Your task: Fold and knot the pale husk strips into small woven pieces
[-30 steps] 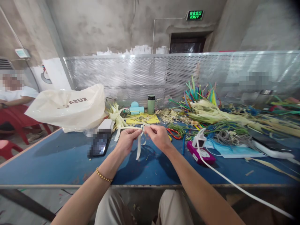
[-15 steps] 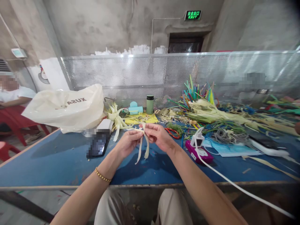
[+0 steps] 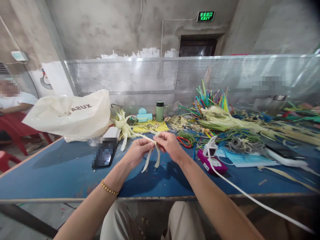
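Note:
Pale corn husk strips (image 3: 147,160) hang in two tails below my fingers, above the blue table. My left hand (image 3: 138,151) is closed in a pinch on the strips, thumb against fingertips. My right hand (image 3: 168,146) pinches them too, just right of the left, its fingertips almost touching the left thumb. Fingers partly hide where the strips cross. Behind the left hand lies a bundle of pale husk (image 3: 123,124), with a strip running from it towards my hands. A black phone (image 3: 104,154) lies left of my left hand.
On the blue table (image 3: 75,173), a white plastic bag (image 3: 70,115) stands at left. A green bottle (image 3: 159,111) stands at the back. Right of my hands are a purple power socket (image 3: 212,163) with a white cable, corded coils (image 3: 243,141) and a husk pile (image 3: 222,118).
Both hands have shifted slightly to the right. My right fingers have curled closer in, and the upright strip end above them has dropped from view. The hanging tails have swung a little.

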`<action>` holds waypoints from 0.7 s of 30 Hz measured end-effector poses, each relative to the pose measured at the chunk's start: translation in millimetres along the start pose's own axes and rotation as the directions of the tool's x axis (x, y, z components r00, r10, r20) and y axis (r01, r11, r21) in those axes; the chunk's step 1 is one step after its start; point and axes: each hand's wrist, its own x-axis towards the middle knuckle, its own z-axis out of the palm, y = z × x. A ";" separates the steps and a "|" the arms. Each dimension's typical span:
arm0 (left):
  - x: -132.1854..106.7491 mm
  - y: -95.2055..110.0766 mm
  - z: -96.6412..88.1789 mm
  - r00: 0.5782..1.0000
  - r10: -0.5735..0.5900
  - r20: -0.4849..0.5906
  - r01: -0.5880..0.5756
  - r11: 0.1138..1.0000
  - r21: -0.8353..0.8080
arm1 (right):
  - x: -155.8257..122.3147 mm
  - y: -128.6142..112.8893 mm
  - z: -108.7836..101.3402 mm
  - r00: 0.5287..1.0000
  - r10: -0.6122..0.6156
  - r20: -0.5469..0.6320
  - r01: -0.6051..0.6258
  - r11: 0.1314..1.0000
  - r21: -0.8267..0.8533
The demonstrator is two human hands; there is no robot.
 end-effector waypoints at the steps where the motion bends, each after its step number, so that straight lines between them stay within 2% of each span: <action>1: 0.1 -0.2 -0.2 1.000 0.009 -0.009 -0.008 0.999 0.042 | 0.9 0.7 -2.5 1.000 -0.014 -0.018 0.012 0.995 -0.104; 4: -0.2 -0.7 -0.6 1.000 0.017 -0.011 -0.015 0.986 0.168 | 4.2 2.5 -12.3 0.976 -0.149 -0.157 0.081 0.924 -0.375; 6: -1.1 -0.6 -0.1 1.000 -0.003 0.007 0.001 0.974 0.228 | 5.2 3.2 -16.7 0.970 -0.197 -0.144 0.125 0.908 -0.399; 7: -1.7 -0.6 0.4 1.000 -0.016 0.014 0.012 0.969 0.247 | 5.2 3.5 -17.5 0.977 -0.195 -0.090 0.146 0.910 -0.387; 9: -2.8 -0.4 1.2 0.999 -0.041 0.018 0.034 0.962 0.272 | 3.9 3.6 -16.1 0.986 -0.139 0.092 0.161 0.932 -0.324; 11: -3.4 -0.3 1.6 0.998 -0.059 0.013 0.053 0.956 0.289 | 2.3 3.3 -13.0 0.973 -0.075 0.218 0.127 0.964 -0.234; 12: -3.4 -0.3 1.5 0.998 -0.066 0.014 0.059 0.955 0.292 | 1.8 3.2 -11.7 0.971 -0.055 0.234 0.101 0.977 -0.189; 16: -2.0 -1.2 0.1 0.996 -0.082 0.036 0.070 0.965 0.251 | 2.5 3.0 -12.5 0.987 -0.006 0.163 0.020 0.997 -0.081; 18: -1.2 -1.9 -0.7 0.995 -0.085 0.051 0.073 0.975 0.211 | 3.5 4.0 -14.8 0.984 0.017 0.179 -0.013 1.000 -0.028; 21: -0.9 -2.2 -0.7 0.995 -0.080 0.063 0.070 0.986 0.152 | 4.1 6.7 -15.1 0.982 0.003 0.190 -0.009 0.999 0.032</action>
